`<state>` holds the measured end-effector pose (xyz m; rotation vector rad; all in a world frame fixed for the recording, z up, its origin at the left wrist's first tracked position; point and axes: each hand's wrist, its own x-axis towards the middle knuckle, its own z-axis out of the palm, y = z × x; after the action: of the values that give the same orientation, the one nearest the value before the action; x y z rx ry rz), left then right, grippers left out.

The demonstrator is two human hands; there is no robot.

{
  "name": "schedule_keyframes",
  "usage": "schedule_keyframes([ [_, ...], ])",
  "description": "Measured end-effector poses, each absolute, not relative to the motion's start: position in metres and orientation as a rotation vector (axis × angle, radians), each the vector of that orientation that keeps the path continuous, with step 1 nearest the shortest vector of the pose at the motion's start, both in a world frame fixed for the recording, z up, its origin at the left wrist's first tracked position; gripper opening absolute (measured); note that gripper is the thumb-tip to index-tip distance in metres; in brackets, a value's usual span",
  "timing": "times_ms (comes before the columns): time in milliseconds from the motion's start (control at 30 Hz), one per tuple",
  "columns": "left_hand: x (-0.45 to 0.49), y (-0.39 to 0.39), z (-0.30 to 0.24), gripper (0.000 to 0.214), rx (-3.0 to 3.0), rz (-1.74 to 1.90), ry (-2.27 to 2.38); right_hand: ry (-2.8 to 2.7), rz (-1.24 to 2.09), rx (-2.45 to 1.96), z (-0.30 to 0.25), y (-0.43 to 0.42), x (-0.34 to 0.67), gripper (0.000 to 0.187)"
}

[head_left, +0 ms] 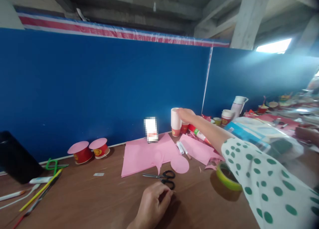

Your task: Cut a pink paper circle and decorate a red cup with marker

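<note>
My right hand reaches far across the wooden table in a white sleeve with green dots, its fingers closed on the top of a stack of white paper cups by the blue wall. My left hand rests near the front edge with fingers curled into a loose pinch. It lies just below the black handles of a pair of scissors; what the fingers hold, if anything, is hidden. Pink paper sheets and a cut pink circle lie behind the scissors.
Two upturned red cups with pink discs stand at the left, near green scissors, pencils and a black object. A green tape roll lies under my right arm. Cups, a white flask, a plastic bag and another person's hand crowd the right.
</note>
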<state>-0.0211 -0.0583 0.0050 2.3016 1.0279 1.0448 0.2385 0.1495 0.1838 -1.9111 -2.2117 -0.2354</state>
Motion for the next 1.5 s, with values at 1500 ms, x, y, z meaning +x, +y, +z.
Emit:
schedule_keyframes([
  [1500,-0.02,-0.059,0.008,0.022,2.292,1.044,1.037,-2.036,-0.466,-1.937,0.212,0.159,0.235,0.034],
])
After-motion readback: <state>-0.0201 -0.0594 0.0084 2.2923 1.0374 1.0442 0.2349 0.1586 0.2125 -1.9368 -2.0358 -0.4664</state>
